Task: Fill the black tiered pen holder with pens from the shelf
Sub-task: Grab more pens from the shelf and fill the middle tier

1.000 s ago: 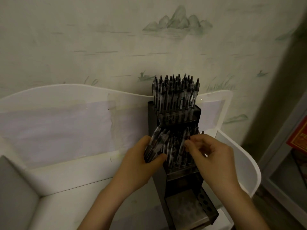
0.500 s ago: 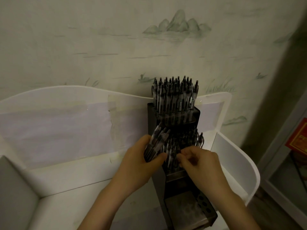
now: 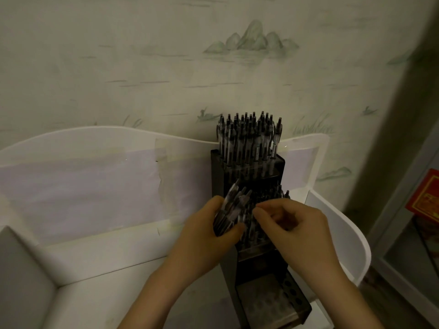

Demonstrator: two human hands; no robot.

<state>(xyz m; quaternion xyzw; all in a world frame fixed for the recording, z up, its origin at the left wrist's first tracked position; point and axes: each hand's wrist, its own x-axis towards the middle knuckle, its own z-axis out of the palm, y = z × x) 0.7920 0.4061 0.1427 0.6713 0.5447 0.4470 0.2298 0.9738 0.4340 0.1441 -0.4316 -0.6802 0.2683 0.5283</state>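
Note:
The black tiered pen holder [image 3: 275, 305] stands on the white shelf [image 3: 99, 264], right of centre. Its top tier is packed with several upright pens [image 3: 249, 136]. The middle tier holds more pens, mostly hidden behind my hands. The bottom tier shows bare round holes. My left hand [image 3: 209, 236] grips a bundle of pens [image 3: 231, 207] at the holder's left side. My right hand [image 3: 292, 224] has its fingers curled, the fingertips touching the pens next to the bundle; whether it pinches one I cannot tell.
The shelf has a curved white back and side wall [image 3: 342, 236], with pale paper taped to the back. Behind is a wall with painted mountains. A red box [image 3: 425, 195] sits in a cabinet at the right edge.
My right hand has moved left from the middle tier's right side toward the bundle in my left hand. The left hand has kept its grip and place.

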